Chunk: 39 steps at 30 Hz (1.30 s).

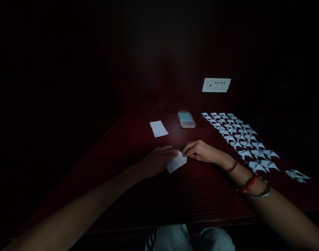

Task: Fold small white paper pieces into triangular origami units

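Observation:
A small sheet of white paper (pixel 176 163) with folded-in corners lies on the dark red table in front of me. My left hand (pixel 159 158) rests over its upper left side, fingers stretched out and lying flat against it. At the upper right corner of the sheet, my right hand (pixel 200 150) has its fingertips pinched together on the edge. Part of the paper is hidden beneath the left fingers. Beyond the hands lies a flat stack of white paper (pixel 158 129).
A phone (pixel 186 119) with a lit, blurred screen lies at the back. Rows of several folded paper pieces (pixel 235 130) cover the table's right side, and one crumpled-looking folded piece (pixel 297 175) sits nearer. A white wall socket (pixel 216 85) is above the table (pixel 117 139).

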Available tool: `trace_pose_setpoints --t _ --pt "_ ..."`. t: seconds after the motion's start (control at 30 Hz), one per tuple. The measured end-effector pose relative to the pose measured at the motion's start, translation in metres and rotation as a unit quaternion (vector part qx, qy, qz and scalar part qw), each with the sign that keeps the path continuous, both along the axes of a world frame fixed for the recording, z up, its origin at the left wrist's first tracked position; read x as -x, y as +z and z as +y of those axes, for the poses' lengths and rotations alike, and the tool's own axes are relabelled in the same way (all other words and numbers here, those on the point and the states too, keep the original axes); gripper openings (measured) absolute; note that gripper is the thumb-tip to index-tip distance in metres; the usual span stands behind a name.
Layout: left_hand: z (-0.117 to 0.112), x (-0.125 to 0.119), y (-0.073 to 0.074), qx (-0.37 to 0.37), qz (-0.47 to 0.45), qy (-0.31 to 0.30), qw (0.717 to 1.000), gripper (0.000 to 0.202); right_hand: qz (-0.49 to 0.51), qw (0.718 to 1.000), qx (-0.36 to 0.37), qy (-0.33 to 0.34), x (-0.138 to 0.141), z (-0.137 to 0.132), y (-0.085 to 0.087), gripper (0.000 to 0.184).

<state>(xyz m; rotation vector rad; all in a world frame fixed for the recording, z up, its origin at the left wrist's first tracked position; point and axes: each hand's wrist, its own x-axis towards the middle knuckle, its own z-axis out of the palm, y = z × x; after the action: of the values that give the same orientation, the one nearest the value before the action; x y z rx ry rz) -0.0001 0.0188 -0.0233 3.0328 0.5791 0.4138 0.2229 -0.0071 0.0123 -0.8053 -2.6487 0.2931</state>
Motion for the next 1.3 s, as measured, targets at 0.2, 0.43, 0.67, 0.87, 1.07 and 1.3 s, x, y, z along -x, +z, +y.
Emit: trace_pose_setpoints --t 0.2,0.43,0.67,0.87,1.07,1.3 --pt "-0.002 -0.005 -0.002 -0.014 0.011 0.030 0.999 0.038 0.003 1.000 0.006 0.007 -0.001 0.001 -0.001 0.026" --pt "-0.002 -0.006 -0.001 -0.009 0.020 0.038 0.999 0.034 -0.005 1.000 0.026 0.014 -0.003 0.002 0.000 0.028" --pt "-0.004 -0.009 0.002 -0.006 0.014 0.035 0.999 0.035 0.007 0.999 0.052 0.012 -0.003 0.000 0.002 0.025" --pt "-0.005 -0.008 0.005 -0.031 0.038 0.026 0.998 0.036 0.029 0.998 0.041 -0.035 -0.004 0.000 0.002 0.020" --pt "-0.007 -0.008 0.009 -0.033 0.051 0.027 0.998 0.036 0.031 0.995 0.023 -0.090 -0.002 0.002 0.000 0.019" --pt "-0.009 -0.008 0.010 -0.033 0.045 0.029 0.998 0.037 -0.006 0.997 0.040 -0.070 -0.002 0.002 0.001 0.018"
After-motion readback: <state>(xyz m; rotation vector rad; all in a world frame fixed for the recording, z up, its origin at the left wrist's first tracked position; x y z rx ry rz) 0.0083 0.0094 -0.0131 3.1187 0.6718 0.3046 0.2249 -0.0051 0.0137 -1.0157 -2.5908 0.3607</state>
